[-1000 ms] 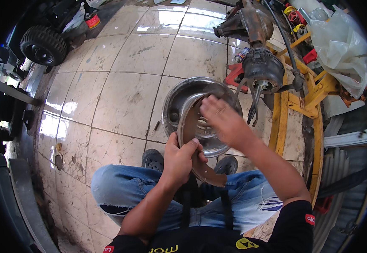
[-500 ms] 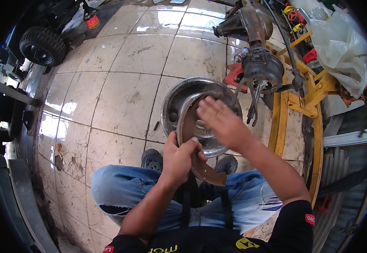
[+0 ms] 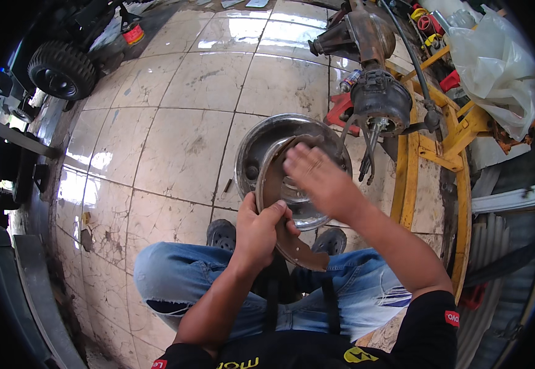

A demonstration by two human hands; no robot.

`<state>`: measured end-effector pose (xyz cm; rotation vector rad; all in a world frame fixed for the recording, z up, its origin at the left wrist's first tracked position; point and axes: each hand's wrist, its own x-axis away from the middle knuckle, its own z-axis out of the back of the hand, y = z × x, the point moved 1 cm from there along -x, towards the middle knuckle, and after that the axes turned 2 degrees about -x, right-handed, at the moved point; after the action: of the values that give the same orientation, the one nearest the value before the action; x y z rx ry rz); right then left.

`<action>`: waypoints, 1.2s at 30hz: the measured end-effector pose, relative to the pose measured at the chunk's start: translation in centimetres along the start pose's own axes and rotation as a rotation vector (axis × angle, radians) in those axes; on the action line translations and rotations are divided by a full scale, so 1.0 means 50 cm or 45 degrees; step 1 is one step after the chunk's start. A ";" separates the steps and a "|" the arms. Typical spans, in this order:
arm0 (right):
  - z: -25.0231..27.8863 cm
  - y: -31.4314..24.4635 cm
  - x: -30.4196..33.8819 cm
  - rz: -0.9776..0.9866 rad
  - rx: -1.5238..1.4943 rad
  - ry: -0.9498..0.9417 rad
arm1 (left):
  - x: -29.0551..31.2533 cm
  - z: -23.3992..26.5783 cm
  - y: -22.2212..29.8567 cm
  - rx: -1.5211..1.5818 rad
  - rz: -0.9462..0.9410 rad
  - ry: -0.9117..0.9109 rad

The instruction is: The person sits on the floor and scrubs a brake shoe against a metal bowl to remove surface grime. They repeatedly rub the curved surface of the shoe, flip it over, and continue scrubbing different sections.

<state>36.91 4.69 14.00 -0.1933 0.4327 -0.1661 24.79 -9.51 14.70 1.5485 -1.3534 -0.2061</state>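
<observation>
A curved, brown brake shoe [image 3: 299, 252] is tilted between my knees, its upper part in front of a metal wheel rim [image 3: 247, 142]. My left hand [image 3: 259, 230] is closed round the middle of the shoe, with the thumb on its inner side. Close to the shoe's upper end is my right hand [image 3: 320, 182], its fingers stretched out and a little smeared by motion. Nothing shows in that hand; whether its fingertips touch the shoe I cannot tell. The wheel rim lies on the tiled floor, partly hidden behind the shoe and both hands.
At the right, a rusty axle [image 3: 372, 46] with a black hub [image 3: 381, 101] stands by a yellow metal frame [image 3: 462, 203]. A red stand [image 3: 339, 109] and a spray can [image 3: 350, 80] are beside it. A vehicle's tire [image 3: 63, 69] is at the far left.
My right hand has shifted slightly left along the upper end of the brake shoe. My left hand keeps its hold, with the shoe almost unmoved.
</observation>
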 end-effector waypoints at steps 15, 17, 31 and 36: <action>0.005 0.006 -0.005 0.012 -0.025 -0.036 | -0.002 0.001 0.000 0.081 0.066 0.004; 0.005 -0.002 -0.008 0.147 -0.119 -0.065 | -0.006 0.002 0.002 0.114 0.050 -0.022; -0.010 -0.002 -0.008 0.088 -0.019 -0.049 | -0.001 0.004 0.008 0.173 0.089 0.010; -0.004 0.041 -0.008 -0.114 0.117 -0.010 | -0.006 0.005 0.006 0.155 0.082 0.007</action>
<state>36.70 6.71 13.53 -0.1227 0.4079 -0.2727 24.33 -9.37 14.64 1.6012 -1.4315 -0.0804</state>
